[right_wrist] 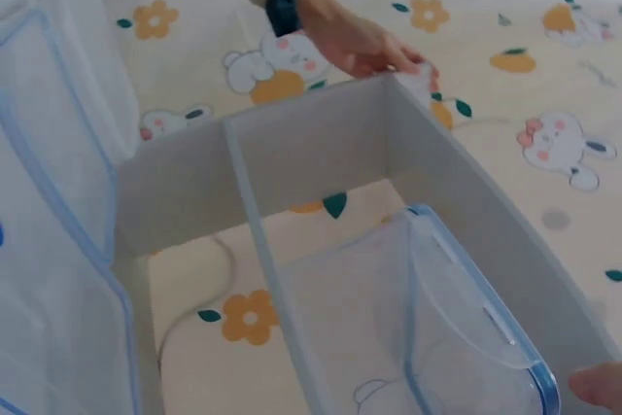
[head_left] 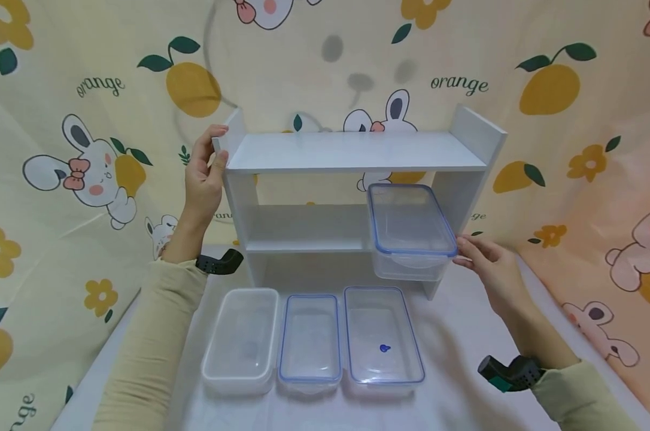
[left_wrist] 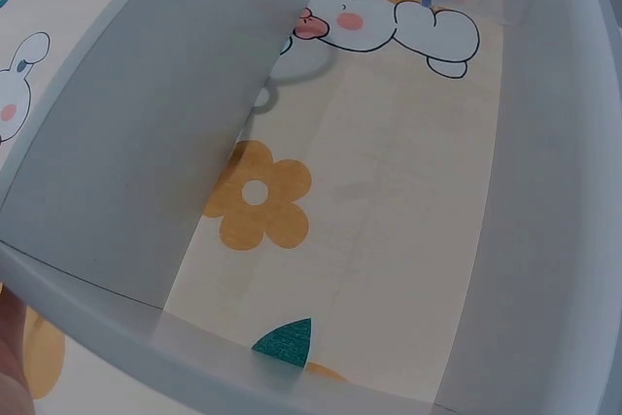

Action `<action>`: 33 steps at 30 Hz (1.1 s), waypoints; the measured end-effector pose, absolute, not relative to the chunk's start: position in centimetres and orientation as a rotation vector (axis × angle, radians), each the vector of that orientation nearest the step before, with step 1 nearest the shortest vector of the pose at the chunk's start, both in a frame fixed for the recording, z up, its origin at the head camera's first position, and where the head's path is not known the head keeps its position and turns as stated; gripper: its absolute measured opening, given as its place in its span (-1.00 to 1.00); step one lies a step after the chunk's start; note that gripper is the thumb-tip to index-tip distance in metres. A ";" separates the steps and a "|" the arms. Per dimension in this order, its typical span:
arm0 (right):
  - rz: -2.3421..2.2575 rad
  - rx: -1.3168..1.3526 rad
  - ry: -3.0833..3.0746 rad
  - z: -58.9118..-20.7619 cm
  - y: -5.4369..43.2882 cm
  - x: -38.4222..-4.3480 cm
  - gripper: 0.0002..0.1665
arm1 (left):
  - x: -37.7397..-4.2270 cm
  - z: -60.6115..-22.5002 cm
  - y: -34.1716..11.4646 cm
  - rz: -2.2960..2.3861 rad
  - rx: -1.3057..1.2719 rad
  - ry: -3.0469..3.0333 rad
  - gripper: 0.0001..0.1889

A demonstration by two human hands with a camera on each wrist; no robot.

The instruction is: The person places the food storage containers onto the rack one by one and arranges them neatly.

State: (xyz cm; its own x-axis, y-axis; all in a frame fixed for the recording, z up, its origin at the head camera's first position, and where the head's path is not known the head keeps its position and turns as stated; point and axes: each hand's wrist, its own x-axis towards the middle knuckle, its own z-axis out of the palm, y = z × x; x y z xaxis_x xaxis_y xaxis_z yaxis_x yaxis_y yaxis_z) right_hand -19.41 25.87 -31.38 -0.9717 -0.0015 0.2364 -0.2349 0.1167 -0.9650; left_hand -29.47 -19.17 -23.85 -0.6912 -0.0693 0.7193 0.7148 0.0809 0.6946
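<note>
A white two-tier shelf (head_left: 357, 152) stands upright. My left hand (head_left: 205, 167) grips the top of its left side panel, the thumb on the front edge and the fingers around the outside. On the middle board, at the right, sits a clear plastic food container (head_left: 411, 221) with a blue-rimmed lid, its front jutting out past the board. My right hand (head_left: 492, 269) is at the container's front right corner, fingers extended with the fingertips right by the lid's edge. In the right wrist view a fingertip (right_wrist: 598, 388) shows beside the lid, and the left hand (right_wrist: 355, 44) holds the far corner.
In front of the shelf, on the white table (head_left: 454, 383), stand a container with a whitish lid (head_left: 241, 341), a smaller blue-rimmed one (head_left: 310, 338) and a larger blue-rimmed one (head_left: 381, 329) with a blue mark. Patterned cloth (head_left: 314, 60) hangs behind.
</note>
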 end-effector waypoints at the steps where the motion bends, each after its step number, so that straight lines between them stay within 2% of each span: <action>1: 1.899 0.252 -2.218 -31.5 25.7 -19.2 -0.76 | -29.5 -23.8 -19.2 -1.673 -0.638 -1.761 -0.63; 6: 1.534 0.222 -2.299 -32.0 24.9 -18.4 -0.47 | -29.6 -23.7 -19.1 -1.663 -0.632 -1.767 -0.62; 17: 1.234 0.310 -2.117 -33.2 23.2 -18.2 -0.39 | -29.8 -23.5 -18.8 -1.641 -0.640 -1.772 -0.63; 25: 1.112 0.434 -2.002 -34.1 22.5 -18.6 -0.42 | -29.6 -23.7 -19.0 -1.643 -0.615 -1.781 -0.62; 33: 1.019 0.447 -2.001 -34.4 22.4 -19.1 -0.40 | -29.5 -24.0 -19.2 -1.640 -0.596 -1.796 -0.62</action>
State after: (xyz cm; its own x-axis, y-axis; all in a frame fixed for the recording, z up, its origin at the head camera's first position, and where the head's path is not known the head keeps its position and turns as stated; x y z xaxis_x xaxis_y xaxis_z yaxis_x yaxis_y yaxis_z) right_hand -19.13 22.43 -34.42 -0.5951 0.0521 0.8019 -0.6180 0.6082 -0.4981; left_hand -29.52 -19.19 -23.96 -0.7015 -0.0823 0.7079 0.6976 0.1240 0.7057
